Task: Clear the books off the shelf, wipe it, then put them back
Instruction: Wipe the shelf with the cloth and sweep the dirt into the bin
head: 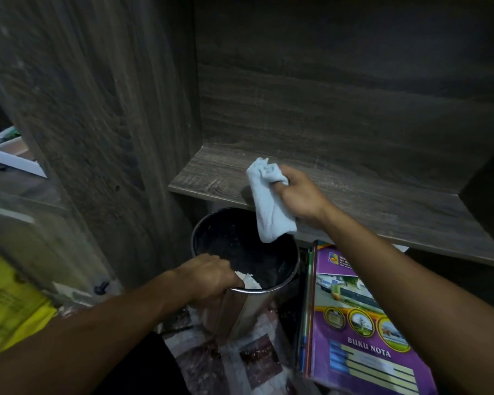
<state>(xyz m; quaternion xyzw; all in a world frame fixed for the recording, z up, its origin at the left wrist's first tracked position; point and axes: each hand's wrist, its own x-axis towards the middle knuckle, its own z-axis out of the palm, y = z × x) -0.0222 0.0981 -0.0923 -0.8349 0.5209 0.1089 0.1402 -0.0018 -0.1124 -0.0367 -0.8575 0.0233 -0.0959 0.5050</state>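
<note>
The dark wooden shelf (pixel 368 195) holds no books. My right hand (pixel 300 195) grips a pale blue cloth (pixel 268 203) at the shelf's front edge; the cloth hangs down over a metal bin (pixel 246 303). My left hand (pixel 211 277) is closed on the bin's near rim, just below the shelf. White crumpled paper (pixel 250 280) lies inside the bin by my fingers. A stack of books (pixel 362 323) stands on the floor at the right, the front one purple and marked "BUKU NOTA".
A tall wooden side panel (pixel 103 124) rises left of the shelf. A white tray (pixel 15 158) sits on a surface at far left. Something yellow (pixel 9 303) lies at lower left. The floor (pixel 240 363) has patterned tiles.
</note>
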